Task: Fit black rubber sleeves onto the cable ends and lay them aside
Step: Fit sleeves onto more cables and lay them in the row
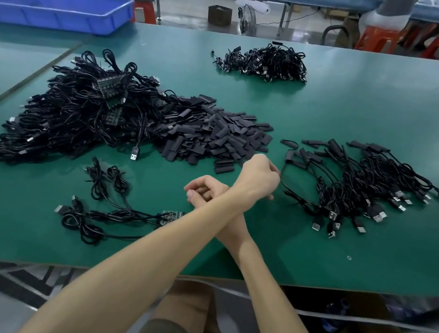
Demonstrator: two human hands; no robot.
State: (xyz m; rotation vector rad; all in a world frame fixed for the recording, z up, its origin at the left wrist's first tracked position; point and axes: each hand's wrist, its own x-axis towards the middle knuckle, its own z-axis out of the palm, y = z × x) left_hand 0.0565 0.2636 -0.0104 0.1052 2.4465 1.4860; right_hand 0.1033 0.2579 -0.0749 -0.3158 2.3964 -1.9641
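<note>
My 2 forearms cross over the green-topped work table (397, 115), so the left hand (259, 173) lies to the right of the right hand (205, 190). The left hand shows me its back, fingers curled under. A thin black cable (286, 188) with a black rubber sleeve on its end runs just beside the knuckles, but I cannot tell whether the fingers pinch it or have let it go. Right of this hand, close by, lies the spread of sleeved black USB cables (361, 185), their plugs fanned toward me.

The right hand sits partly under the left forearm, fingers loosely curled, and I see nothing in it. Just beyond both hands is the heap of loose flat black rubber sleeves (212, 135). Left of that heap and touching it is the big tangle of unsleeved black cables (74, 117). Nearer me, left of the right hand, a small bunch of black cables with small green circuit boards (117, 207) reaches under my left forearm.

Well beyond the hands sits another small heap of black cables (266, 60), and far to the left a blue plastic tray (55, 8).
</note>
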